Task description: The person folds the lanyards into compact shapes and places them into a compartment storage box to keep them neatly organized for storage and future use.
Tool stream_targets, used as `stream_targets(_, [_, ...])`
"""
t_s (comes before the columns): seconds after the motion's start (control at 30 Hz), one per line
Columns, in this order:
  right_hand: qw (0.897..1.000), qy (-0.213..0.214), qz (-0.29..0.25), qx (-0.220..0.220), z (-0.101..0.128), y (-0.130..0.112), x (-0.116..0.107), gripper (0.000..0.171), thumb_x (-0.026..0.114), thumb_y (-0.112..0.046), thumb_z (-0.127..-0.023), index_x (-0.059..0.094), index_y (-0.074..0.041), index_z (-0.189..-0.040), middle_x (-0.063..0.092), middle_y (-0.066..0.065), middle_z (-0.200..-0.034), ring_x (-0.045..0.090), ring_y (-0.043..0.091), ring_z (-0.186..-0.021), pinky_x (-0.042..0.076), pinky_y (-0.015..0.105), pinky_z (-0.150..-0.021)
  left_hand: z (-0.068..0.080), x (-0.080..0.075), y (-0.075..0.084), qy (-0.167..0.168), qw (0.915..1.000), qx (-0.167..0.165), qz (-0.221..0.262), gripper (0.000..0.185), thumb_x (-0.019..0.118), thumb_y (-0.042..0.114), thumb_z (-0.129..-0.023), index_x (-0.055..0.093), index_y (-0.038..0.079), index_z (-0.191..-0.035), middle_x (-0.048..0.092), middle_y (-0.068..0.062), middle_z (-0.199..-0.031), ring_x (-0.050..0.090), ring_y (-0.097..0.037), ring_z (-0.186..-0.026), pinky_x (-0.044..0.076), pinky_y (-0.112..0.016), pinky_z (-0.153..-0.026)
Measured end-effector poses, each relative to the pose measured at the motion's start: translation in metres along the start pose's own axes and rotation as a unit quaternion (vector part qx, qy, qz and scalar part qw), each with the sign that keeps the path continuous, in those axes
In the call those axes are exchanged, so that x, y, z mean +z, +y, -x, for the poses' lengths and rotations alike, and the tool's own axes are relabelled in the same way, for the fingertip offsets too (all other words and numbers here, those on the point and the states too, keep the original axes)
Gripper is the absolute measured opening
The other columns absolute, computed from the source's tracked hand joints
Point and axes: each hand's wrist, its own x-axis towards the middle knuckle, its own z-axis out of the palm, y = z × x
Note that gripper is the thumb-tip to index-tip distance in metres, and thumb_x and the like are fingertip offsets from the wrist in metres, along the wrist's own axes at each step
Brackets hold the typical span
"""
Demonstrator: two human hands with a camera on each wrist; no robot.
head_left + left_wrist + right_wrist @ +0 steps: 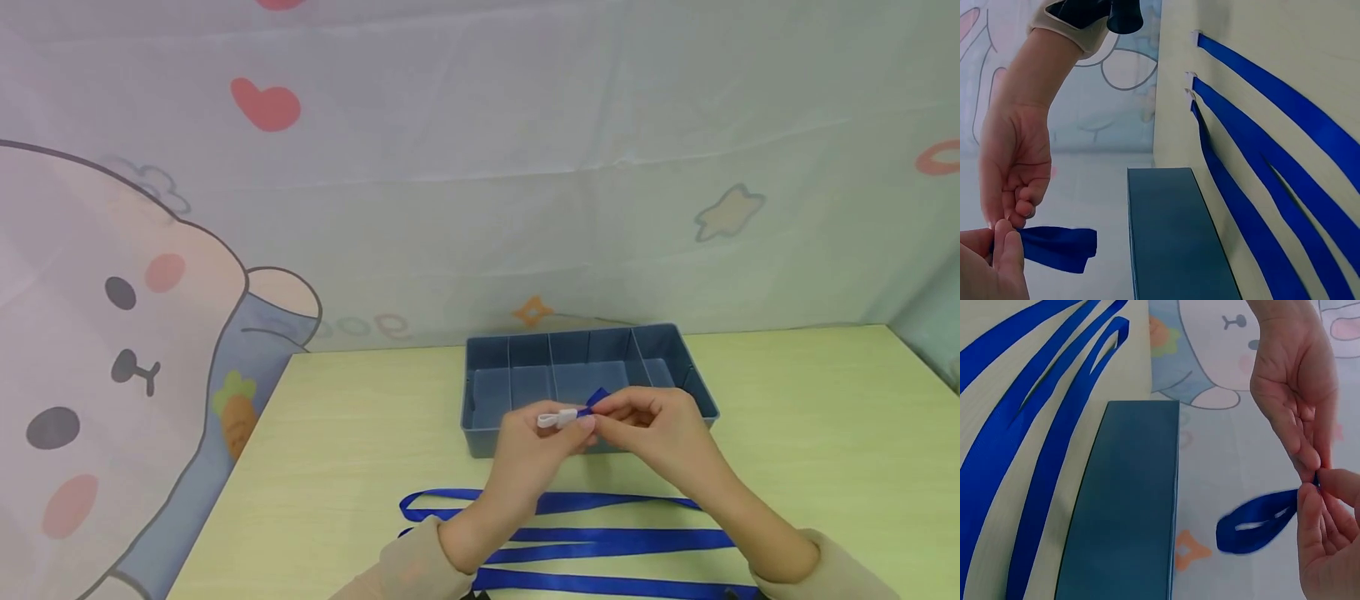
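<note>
I'm watching left hand and right hand both pinching one strap, its clip pointing left, lying nearer left hand.

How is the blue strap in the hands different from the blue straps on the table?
The held strap is up in the air, pinched by the left hand and right hand; the table straps lie on the table. The held strap shows as a short loop, while the table straps stretch out long. Both are bright blue, with white pieces attached.
</note>
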Motion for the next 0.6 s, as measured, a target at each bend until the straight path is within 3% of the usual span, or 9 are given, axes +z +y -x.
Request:
stream_targets(0.13, [0.999,-0.026,0.009,-0.047,0.000,0.002,-0.006,0.009,0.070,-0.012,-0.084,0.071,-0.007,-0.091,0.069,0.005,-0.081,0.063,0.015,-0.065,0.055,0.030,-0.058,-0.001,-0.006,0.000,0.003,0.9997,-0.024,0.004,0.019,0.068,0.008,-0.085,0.067,-0.006,-0.097,0.067,-0.012,-0.087,0.068,-0.018,-0.077,0.054,-0.033,-0.077])
stream_targets(0.23, [0.992,-0.027,0.030,-0.116,-0.001,0.005,-0.013,0.010,0.071,-0.006,-0.081,0.071,-0.010,-0.091,0.068,0.002,-0.082,0.061,0.013,-0.066,0.053,0.026,-0.056,-0.001,-0.011,0.001,0.008,0.9994,-0.033,-0.002,0.020,0.068,0.008,-0.085,0.066,-0.007,-0.098,0.067,-0.011,-0.085,0.068,-0.017,-0.075,0.054,-0.033,-0.077])
stream_targets(0.33, [0.976,-0.011,0.078,-0.202,-0.006,0.010,-0.019,0.026,0.076,0.000,-0.074,0.070,-0.011,-0.096,0.066,-0.001,-0.089,0.057,0.010,-0.071,0.049,0.020,-0.059,-0.001,-0.013,0.003,0.011,0.9993,-0.037,-0.003,0.022,0.067,0.009,-0.086,0.066,-0.008,-0.099,0.067,-0.011,-0.084,0.068,-0.016,-0.073,0.054,-0.032,-0.078])
stream_targets(0.4, [0.964,-0.011,0.120,-0.236,-0.009,0.015,-0.023,0.038,0.080,-0.001,-0.070,0.068,-0.013,-0.104,0.065,-0.001,-0.100,0.055,0.010,-0.083,0.048,0.023,-0.069,0.000,-0.014,0.005,0.006,0.9992,-0.040,-0.002,0.023,0.067,0.009,-0.086,0.065,-0.008,-0.101,0.067,-0.010,-0.084,0.068,-0.015,-0.074,0.054,-0.032,-0.079])
stream_targets(0.5, [0.956,-0.041,0.164,-0.238,-0.011,0.023,-0.026,0.054,0.083,-0.010,-0.068,0.062,-0.016,-0.118,0.059,0.000,-0.117,0.050,0.011,-0.104,0.047,0.035,-0.082,0.001,-0.016,0.007,-0.005,0.9989,-0.047,-0.003,0.024,0.066,0.010,-0.087,0.064,-0.008,-0.103,0.067,-0.009,-0.084,0.068,-0.014,-0.075,0.053,-0.031,-0.079])
stream_targets(0.6, [0.956,-0.078,0.181,-0.218,-0.011,0.031,-0.028,0.060,0.082,-0.017,-0.071,0.057,-0.017,-0.125,0.056,-0.002,-0.121,0.048,0.012,-0.111,0.047,0.045,-0.084,0.002,-0.018,0.009,-0.015,0.9985,-0.052,0.001,0.025,0.065,0.011,-0.088,0.064,-0.008,-0.104,0.068,-0.008,-0.084,0.068,-0.014,-0.075,0.053,-0.031,-0.080])
